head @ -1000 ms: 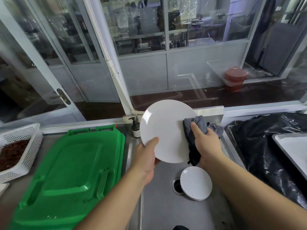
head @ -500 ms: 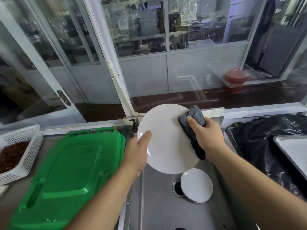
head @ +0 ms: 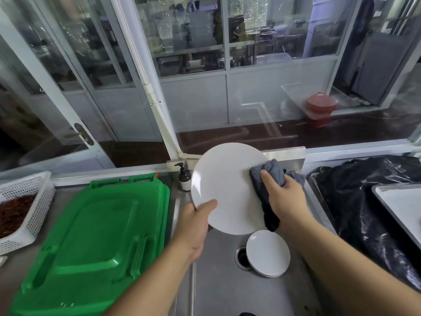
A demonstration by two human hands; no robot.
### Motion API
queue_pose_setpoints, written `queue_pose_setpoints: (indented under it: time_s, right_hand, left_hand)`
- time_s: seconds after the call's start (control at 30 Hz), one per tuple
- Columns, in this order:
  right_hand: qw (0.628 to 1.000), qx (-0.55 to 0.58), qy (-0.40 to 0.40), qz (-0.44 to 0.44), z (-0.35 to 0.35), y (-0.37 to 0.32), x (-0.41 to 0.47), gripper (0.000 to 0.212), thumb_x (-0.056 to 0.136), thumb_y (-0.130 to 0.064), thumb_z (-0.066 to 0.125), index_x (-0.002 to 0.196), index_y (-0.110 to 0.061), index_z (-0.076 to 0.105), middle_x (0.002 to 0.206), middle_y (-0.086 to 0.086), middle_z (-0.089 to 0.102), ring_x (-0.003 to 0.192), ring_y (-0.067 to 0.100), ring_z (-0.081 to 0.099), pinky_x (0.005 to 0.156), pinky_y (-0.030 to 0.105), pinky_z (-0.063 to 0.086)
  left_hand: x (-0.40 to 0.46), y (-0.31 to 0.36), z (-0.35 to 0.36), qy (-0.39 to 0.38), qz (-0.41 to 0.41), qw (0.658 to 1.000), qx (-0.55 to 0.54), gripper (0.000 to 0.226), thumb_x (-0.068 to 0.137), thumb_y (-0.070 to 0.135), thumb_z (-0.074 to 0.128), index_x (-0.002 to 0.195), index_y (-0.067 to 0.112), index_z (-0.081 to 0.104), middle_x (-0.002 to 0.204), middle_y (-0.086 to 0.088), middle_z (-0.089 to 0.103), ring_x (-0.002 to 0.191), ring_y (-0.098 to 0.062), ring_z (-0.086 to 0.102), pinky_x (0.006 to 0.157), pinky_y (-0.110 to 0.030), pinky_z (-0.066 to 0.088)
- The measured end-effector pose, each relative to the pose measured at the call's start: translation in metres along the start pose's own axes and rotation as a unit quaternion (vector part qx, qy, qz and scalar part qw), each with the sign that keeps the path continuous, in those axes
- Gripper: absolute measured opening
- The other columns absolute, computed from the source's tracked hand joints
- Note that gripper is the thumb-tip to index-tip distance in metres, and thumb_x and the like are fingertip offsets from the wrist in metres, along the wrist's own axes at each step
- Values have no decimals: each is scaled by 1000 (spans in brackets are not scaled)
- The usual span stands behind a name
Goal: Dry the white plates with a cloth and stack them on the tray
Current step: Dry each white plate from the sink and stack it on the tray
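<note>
Drying is the step in hand: a round white plate (head: 224, 185) tilts at frame centre over the steel sink (head: 218, 290), left hand (head: 196, 222) gripping its lower rim, right hand (head: 284, 197) pressing a grey cloth (head: 266, 179) to its right edge. Next likely comes stacking on the white tray (head: 403, 206) at right; more plates (head: 268, 253) wait below.

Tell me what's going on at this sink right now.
A person is drying a white plate over the sink. The left hand grips its lower edge, holding it up, while the right hand presses a grey cloth against its right side. More plates sit in the sink by the drain. The tray at far right holds no plates in its visible part.
</note>
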State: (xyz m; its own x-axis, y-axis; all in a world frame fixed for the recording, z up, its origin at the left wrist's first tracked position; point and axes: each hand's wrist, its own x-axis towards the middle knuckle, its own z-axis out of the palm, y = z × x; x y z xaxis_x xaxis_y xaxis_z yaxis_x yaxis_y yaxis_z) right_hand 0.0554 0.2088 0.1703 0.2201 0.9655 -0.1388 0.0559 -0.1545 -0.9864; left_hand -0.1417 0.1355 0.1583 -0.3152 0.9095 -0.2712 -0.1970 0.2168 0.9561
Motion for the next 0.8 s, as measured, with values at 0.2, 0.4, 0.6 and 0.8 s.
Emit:
queue_pose_setpoints:
  time_s: [0.2, 0.4, 0.6, 0.8]
  right_hand:
    - [947, -218, -105, -210, -15, -38, 18, 28, 90, -57, 73, 88, -30, 68, 78, -18, 72, 75, -2, 66, 62, 17, 47]
    - [973, -141, -59, -174, -2, -30, 13, 32, 88, -57, 74, 83, -26, 69, 81, -22, 71, 73, -2, 64, 55, 10, 45]
    - [992, 91, 1, 90, 27, 13, -22, 28, 89, -54, 76, 95, -27, 72, 89, -9, 76, 85, 11, 70, 74, 32, 56]
    - [992, 61, 13, 107, 18, 20, -9, 33, 90, -51, 77, 96, -18, 74, 94, 5, 76, 87, 26, 72, 75, 39, 59]
  left_hand:
    - [12, 42, -24, -48, 23, 992, 118, 21, 105, 34, 63, 110, 18, 75, 102, 2, 82, 93, -17, 79, 74, -33, 65]
    - [5, 38, -14, 43, 94, 984, 147, 49, 84, 62, 60, 104, 20, 77, 98, 4, 82, 94, -20, 77, 88, -53, 63]
    - [-2, 3, 24, 178, 62, 982, -11, 34, 90, 63, 56, 98, 32, 69, 95, 15, 79, 90, -6, 74, 75, -30, 59]
    - [-2, -11, 21, 87, 11, 996, -9, 28, 86, 50, 60, 102, 31, 75, 99, 18, 80, 87, -1, 75, 80, -33, 59]
